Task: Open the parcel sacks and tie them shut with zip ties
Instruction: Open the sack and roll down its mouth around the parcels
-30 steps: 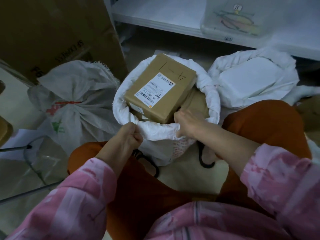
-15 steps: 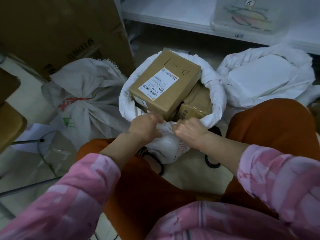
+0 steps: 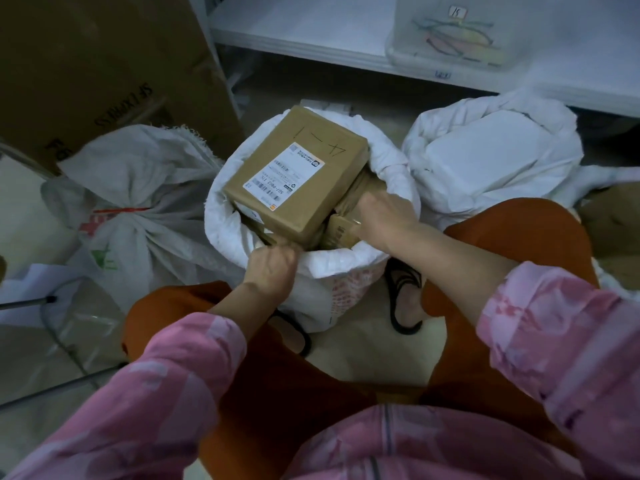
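Sack (image 3: 346, 268) holds labelled box (image 3: 294, 174), hands gripping.

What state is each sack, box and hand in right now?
Middle sack: open, rim rolled down.
Left sack: tied shut, red tie.
Right sack: open, rim rolled.
Top box: sealed, tilted, sticking out.
Left hand: gripping middle sack's rim.
Right hand: on lower box.

Head-worn camera looks steeply down, close over the hands (image 3: 322, 244).
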The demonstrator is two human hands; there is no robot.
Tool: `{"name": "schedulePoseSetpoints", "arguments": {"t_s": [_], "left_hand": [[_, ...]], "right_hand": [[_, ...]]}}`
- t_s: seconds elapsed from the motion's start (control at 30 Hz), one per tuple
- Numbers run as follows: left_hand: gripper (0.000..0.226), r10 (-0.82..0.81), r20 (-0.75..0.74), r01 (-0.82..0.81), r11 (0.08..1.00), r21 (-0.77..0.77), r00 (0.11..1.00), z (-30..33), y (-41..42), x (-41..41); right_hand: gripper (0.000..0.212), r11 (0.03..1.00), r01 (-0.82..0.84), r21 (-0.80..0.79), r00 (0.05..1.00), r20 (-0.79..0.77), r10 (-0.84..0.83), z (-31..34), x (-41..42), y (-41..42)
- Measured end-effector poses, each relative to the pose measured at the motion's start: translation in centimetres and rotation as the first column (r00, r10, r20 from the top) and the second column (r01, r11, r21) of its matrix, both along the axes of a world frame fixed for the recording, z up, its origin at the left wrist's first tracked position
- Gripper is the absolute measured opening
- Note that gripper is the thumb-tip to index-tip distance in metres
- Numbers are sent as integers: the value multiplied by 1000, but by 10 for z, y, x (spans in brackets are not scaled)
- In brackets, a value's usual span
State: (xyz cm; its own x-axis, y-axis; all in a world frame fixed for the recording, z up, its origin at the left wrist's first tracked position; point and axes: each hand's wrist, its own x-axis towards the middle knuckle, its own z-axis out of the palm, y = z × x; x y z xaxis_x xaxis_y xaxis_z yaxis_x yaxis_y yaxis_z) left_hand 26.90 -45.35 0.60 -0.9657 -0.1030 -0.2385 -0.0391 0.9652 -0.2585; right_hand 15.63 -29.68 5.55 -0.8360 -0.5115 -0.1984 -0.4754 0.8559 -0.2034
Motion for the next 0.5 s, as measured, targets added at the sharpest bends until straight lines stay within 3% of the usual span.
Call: {"name": "schedulePoseSetpoints", "arguments": {"t_s": [0.1, 0.17, 0.23, 0.3, 0.37, 0.4, 0.5], "left_hand": [[17, 138, 181, -194, 919, 344, 974, 9, 0, -8], [26, 253, 254, -356, 730, 583, 934, 25, -2, -13], [31, 437, 174, -416, 554, 721, 883, 41, -8, -17], [35, 643, 26, -472, 532, 703, 765, 43, -28, -21], [72, 793, -36, -597, 486, 638, 608, 36, -50, -24], [87, 821, -17, -648, 463, 604, 570, 32, -59, -25], [83, 747, 127, -694, 522, 495, 652, 15, -81, -29]], "right_hand": [[20, 989, -9, 145, 992, 122, -9, -16, -7, 10], [20, 991, 43, 123, 986, 155, -62, -21, -8, 14], [28, 989, 123, 80, 978, 161, -135, -15, -11, 17], [41, 971, 239, 25, 961, 135, -240, -8, -15, 21], [49, 931, 362, -41, 929, 94, -357, 0, -19, 27], [51, 918, 393, -46, 918, 72, -389, 2, -22, 31], [52, 915, 395, 83, 912, 89, -401, 1, -33, 41]]}}
